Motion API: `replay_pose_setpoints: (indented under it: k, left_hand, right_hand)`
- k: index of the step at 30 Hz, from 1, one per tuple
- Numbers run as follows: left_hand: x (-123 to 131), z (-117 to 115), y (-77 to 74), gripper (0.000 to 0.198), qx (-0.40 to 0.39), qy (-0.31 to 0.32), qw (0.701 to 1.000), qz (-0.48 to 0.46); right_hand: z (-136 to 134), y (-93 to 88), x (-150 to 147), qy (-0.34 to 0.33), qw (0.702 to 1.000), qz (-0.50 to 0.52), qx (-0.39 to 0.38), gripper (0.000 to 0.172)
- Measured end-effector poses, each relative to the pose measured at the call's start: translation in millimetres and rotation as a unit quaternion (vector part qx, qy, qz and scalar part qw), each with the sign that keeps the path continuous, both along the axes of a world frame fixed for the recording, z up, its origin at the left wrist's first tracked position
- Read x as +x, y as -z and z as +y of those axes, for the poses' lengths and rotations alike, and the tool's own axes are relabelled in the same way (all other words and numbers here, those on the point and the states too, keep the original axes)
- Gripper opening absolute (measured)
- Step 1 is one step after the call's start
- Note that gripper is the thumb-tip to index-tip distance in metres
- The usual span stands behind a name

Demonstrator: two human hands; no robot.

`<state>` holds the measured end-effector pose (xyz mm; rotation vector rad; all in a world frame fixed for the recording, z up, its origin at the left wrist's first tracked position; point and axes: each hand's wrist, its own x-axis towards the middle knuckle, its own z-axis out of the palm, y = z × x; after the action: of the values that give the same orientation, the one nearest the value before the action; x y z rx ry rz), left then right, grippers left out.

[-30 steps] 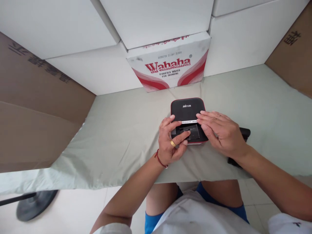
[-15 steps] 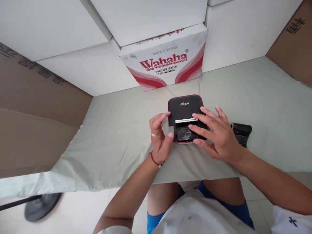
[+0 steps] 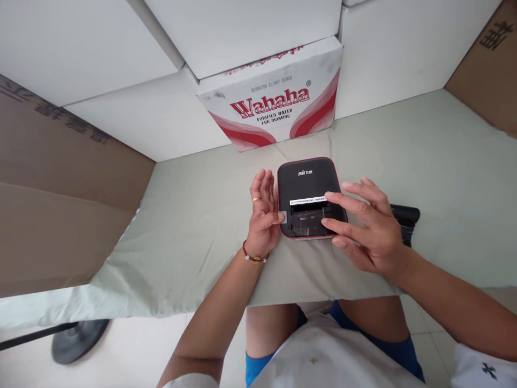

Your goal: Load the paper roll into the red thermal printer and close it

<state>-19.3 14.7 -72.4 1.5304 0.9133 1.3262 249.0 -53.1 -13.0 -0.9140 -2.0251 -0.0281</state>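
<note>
left hand (image 3: 264, 218) has shifted in against the black machine (image 3: 304, 186) since half a second ago, its thumb now on the grey tab (image 3: 284, 217), its fingers straight and close together along the left edge. right hand (image 3: 371, 231) is spread, two fingertips touching the top near the white strip (image 3: 309, 201) and the window (image 3: 307, 223), pinching nothing. the machine sits upright just right of the frame's middle, its top lying flat. i'd judge the work partway: the top looks down, but both hands are busy at it; glare makes it hard to tell whether anything lies loose under the window. a black roll (image 3: 405, 214) lies apart, partly behind the right hand. green cloth (image 3: 202, 215) covers the table, with slight creases; a white water carton (image 3: 274, 102) stands at upper centre, brown cardboard (image 3: 64, 215) at left, a black round base (image 3: 76, 342) on the floor at lower left.
</note>
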Motion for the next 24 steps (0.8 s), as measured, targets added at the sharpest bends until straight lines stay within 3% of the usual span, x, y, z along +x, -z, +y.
replay_pose_setpoints:
  k: [5, 10, 13, 16, 18, 20, 24]
  left_hand:
    - [-2, 7, 4.1, 0.107, -0.027, 0.018, 0.999, -0.011]
    - [-2, 10, 13.2, 0.108, -0.033, 0.034, 0.998, -0.028]
    - [1, 10, 17.9, 0.104, -0.038, 0.054, 0.997, -0.046]
    - [5, 9, 20.5, 0.093, -0.039, 0.091, 0.993, -0.07]
    - [8, 9, 21.3, 0.085, -0.035, 0.106, 0.99, -0.085]
    - [10, 11, 22.0, 0.079, -0.037, 0.109, 0.988, -0.107]
    - [10, 14, 23.8, 0.077, -0.047, 0.106, 0.985, -0.126]
  right_hand:
    - [3, 8.3, 2, -0.022, 1.0, 0.005, 0.018, 0.027]
    - [3, 21.0, 2, -0.016, 0.999, -0.02, 0.023, 0.029]
    - [5, 9.2, -1, -0.048, 0.998, -0.028, 0.021, 0.024]
    - [15, -21.5, -6, -0.108, 0.993, 0.007, -0.042, 0.023]
    - [29, -44.7, -11, -0.062, 0.989, 0.008, -0.138, 0.036]
    - [48, -62.7, -20, 0.03, 0.971, -0.067, -0.228, 0.038]
    - [84, -74.3, -44, 0.158, 0.88, -0.333, -0.301, 0.026]
